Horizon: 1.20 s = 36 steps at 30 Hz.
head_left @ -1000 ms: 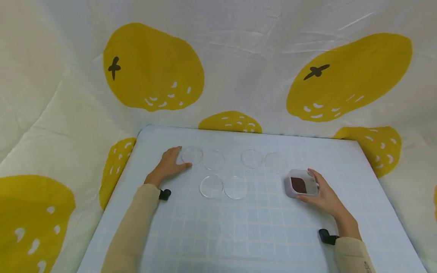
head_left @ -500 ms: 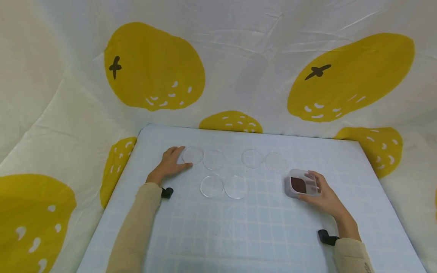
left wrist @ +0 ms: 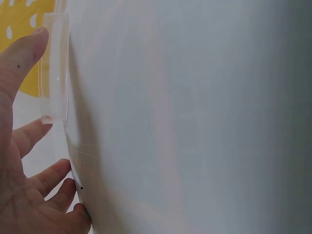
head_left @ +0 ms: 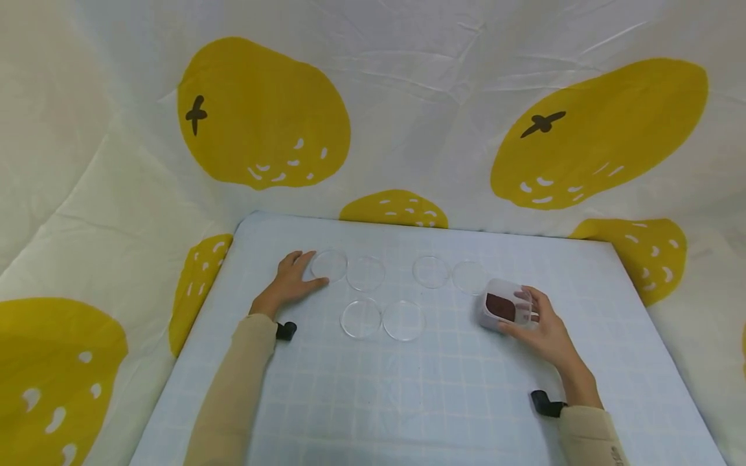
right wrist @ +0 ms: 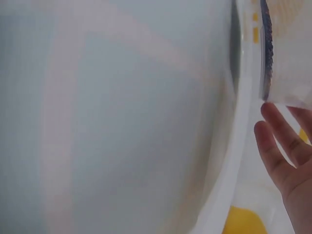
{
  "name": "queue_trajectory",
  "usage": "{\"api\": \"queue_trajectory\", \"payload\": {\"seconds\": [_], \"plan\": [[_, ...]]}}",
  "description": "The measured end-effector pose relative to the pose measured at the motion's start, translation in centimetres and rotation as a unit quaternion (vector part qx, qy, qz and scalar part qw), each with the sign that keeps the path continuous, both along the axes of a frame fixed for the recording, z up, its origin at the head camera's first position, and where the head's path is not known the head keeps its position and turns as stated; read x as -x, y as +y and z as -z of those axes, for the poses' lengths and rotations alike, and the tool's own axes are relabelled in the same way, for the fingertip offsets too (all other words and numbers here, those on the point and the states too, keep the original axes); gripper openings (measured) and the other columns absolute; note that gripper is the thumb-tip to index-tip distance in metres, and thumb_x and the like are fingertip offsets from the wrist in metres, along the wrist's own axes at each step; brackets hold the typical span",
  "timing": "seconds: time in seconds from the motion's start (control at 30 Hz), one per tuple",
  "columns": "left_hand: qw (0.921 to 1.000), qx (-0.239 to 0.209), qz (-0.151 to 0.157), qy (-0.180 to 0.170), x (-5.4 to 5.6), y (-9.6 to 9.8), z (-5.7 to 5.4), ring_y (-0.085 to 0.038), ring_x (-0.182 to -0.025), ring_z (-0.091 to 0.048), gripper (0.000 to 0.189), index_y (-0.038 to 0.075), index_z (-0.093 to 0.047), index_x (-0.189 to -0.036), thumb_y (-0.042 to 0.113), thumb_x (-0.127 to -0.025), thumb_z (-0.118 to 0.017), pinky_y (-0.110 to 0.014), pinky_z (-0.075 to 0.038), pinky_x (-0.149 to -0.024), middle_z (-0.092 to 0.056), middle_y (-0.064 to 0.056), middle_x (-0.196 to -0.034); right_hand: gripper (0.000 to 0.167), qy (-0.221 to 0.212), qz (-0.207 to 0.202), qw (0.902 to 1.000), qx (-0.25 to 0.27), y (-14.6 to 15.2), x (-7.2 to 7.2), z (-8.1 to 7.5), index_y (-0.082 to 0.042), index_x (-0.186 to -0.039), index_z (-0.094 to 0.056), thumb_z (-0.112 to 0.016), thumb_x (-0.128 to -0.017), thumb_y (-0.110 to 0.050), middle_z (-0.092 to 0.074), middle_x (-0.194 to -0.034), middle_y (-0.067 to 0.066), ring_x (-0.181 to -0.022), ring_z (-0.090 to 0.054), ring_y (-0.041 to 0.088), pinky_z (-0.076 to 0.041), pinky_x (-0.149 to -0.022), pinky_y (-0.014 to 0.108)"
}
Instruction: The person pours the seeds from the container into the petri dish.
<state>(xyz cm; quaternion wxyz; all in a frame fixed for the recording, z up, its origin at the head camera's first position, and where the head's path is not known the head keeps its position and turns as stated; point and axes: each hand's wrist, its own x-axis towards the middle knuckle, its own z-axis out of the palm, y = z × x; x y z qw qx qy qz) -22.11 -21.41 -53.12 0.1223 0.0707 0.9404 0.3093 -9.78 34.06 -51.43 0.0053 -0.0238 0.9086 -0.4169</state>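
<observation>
My left hand (head_left: 289, 279) is at the back left, its thumb and index finger pinching the sides of a clear petri dish (head_left: 329, 266) on the table. The left wrist view shows the dish (left wrist: 54, 73) edge-on between them, the other fingers spread against the tabletop. My right hand (head_left: 544, 330) grips a clear squarish plastic box (head_left: 506, 305), open at the top. Dark brown material (head_left: 500, 307) lies in the box's left part. In the right wrist view the box (right wrist: 290, 63) hangs above the table, dark and granular along its bottom, with several fingers (right wrist: 285, 144) below it.
Several more clear round dishes lie in pairs: one dish (head_left: 365, 274) beside the left hand, a back right pair (head_left: 431, 272), and a front pair (head_left: 361, 318). A light blue checked cloth (head_left: 373, 401) covers the table. White curtain (head_left: 408, 116) with yellow fruit prints surrounds it.
My right hand has lifted the box and shifted it a little to the left, with its rim tilting slightly. The left hand and the dishes have hardly moved.
</observation>
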Motion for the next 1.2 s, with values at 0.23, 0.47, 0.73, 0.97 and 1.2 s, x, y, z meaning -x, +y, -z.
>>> {"api": "queue_trajectory", "payload": {"seconds": [0.23, 0.47, 0.73, 0.97, 1.2], "plan": [[1.0000, -0.002, 0.000, -0.004, -0.1, -0.1, 0.0, -0.043, -0.147, -0.008, 0.090, 0.014, -0.028, -0.158, 0.058, -0.090, -0.067, -0.065, -0.018, -0.114, -0.013, -0.023, -0.161, 0.100, 0.029, -0.002, 0.9996, -0.004, -1.6, 0.8, -0.6, -0.011, -0.155, -0.023, -0.086, -0.081, -0.035, -0.045, -0.147, 0.017, -0.127, -0.045, 0.043, -0.039, -0.098, 0.063], [0.9999, -0.003, -0.004, -0.012, -0.1, 0.1, -0.2, -0.043, -0.148, -0.006, 0.090, 0.015, -0.027, -0.159, 0.058, -0.090, -0.067, -0.065, -0.017, -0.114, -0.011, -0.021, -0.162, 0.102, 0.043, -0.015, 0.9989, -0.006, -2.9, 1.7, -1.3, -0.009, -0.154, -0.025, -0.088, -0.078, -0.034, -0.045, -0.146, 0.021, -0.128, -0.044, 0.046, -0.037, -0.100, 0.065], [1.0000, 0.005, 0.000, -0.007, -0.2, 0.1, -0.4, -0.044, -0.147, -0.007, 0.090, 0.013, -0.027, -0.159, 0.056, -0.091, -0.066, -0.064, -0.017, -0.114, -0.012, -0.023, -0.161, 0.103, 0.069, -0.040, 0.9966, -0.019, -4.9, 3.4, -2.7, -0.007, -0.154, -0.026, -0.089, -0.077, -0.036, -0.046, -0.145, 0.019, -0.130, -0.043, 0.043, -0.037, -0.102, 0.063], [0.9989, 0.041, 0.013, 0.018, -0.4, 0.1, -0.8, -0.046, -0.146, -0.013, 0.088, 0.012, -0.029, -0.158, 0.057, -0.092, -0.065, -0.066, -0.010, -0.115, -0.019, -0.025, -0.159, 0.101, 0.090, -0.074, 0.9931, -0.013, -7.2, 4.9, -4.5, -0.005, -0.152, -0.030, -0.090, -0.075, -0.030, -0.047, -0.144, 0.019, -0.130, -0.043, 0.039, -0.037, -0.104, 0.061], [0.9980, 0.062, 0.008, 0.013, -0.4, -0.2, -0.6, -0.041, -0.148, -0.010, 0.089, 0.020, -0.028, -0.159, 0.068, -0.090, -0.059, -0.074, 0.008, -0.108, -0.018, -0.018, -0.162, 0.100, 0.103, -0.098, 0.9897, -0.016, -9.6, 6.8, -5.3, -0.006, -0.152, -0.030, -0.089, -0.076, -0.033, -0.045, -0.144, 0.017, -0.130, -0.043, 0.036, -0.038, -0.106, 0.057]]}}
